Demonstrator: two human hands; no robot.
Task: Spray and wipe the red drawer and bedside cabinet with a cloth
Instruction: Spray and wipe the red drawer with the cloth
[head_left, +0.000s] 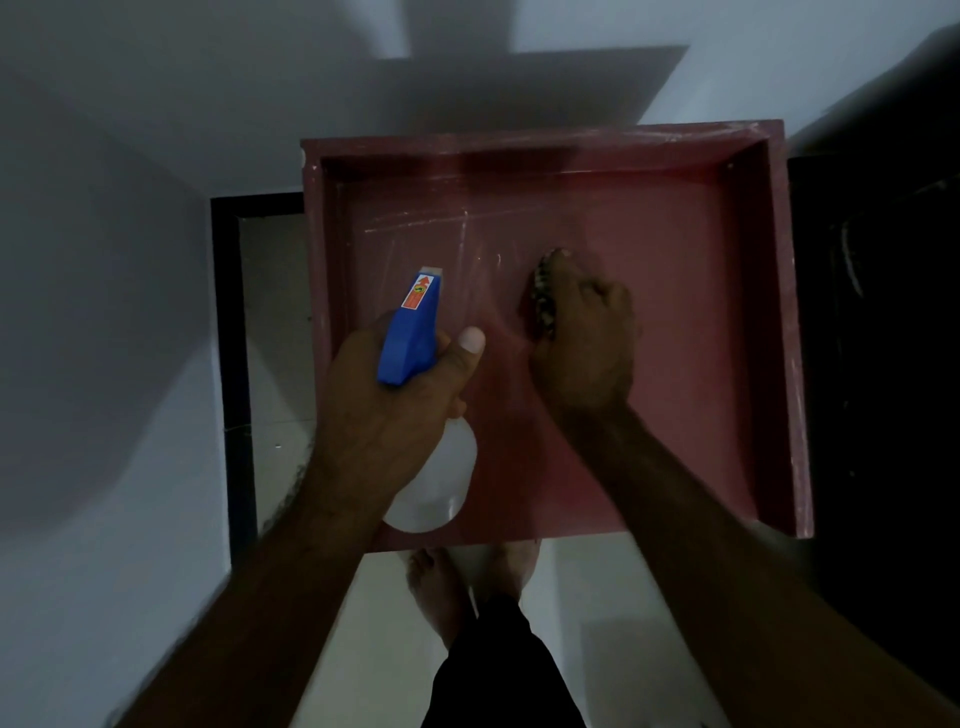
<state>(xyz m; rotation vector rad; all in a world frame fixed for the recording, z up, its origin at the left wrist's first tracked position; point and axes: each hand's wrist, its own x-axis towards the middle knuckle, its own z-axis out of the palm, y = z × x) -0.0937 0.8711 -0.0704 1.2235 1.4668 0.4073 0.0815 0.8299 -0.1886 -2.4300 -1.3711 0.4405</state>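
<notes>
The red drawer (675, 218) stands pulled out below me, seen from above, with pale streaks on its floor and rim. My left hand (395, 410) grips a spray bottle (410, 332) with a blue trigger head and a white body, its nozzle pointing into the drawer's left half. My right hand (582, 343) presses a patterned cloth (543, 296) flat on the drawer floor near the middle; only the cloth's edge shows under the fingers. The dark bedside cabinet (878, 312) sits right of the drawer.
A pale wall (104, 260) fills the left and the top. A black skirting strip (231, 338) borders a light tiled floor (280, 322) left of the drawer. My bare feet (441, 587) stand on the tiles under the drawer's near edge.
</notes>
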